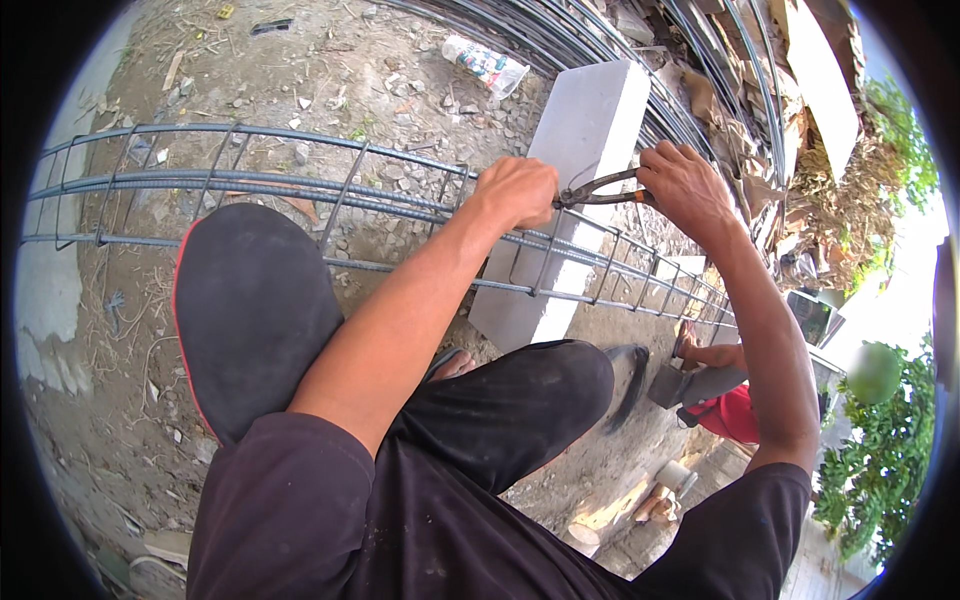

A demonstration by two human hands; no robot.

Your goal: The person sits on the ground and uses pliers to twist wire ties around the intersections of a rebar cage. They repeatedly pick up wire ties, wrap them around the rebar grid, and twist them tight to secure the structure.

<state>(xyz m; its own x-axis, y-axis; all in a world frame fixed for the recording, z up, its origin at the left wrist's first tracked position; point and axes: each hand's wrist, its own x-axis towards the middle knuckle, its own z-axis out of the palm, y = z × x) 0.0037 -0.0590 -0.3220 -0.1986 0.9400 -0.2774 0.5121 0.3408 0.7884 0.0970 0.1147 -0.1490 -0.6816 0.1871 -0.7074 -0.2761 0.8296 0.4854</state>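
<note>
A long rebar cage [345, 186] of ribbed steel bars and stirrups stretches across in front of me. My left hand [517, 190] is closed over its upper bar; the fingertips are hidden. My right hand [688, 190] grips dark tying pincers [605, 190] by their handles, which stand apart. Their jaws meet the cage just right of my left fist, where a thin loop of tie wire [592, 172] sticks up. Under the cage there lies a pale grey rectangular block [590, 110].
Loose steel bars [525, 38] lie beyond the block, beside a crumpled printed cup [485, 66]. My bent knees [258, 315] are close to the cage. At the right, a person in red [728, 412] sits near its far end. Rubble covers the ground.
</note>
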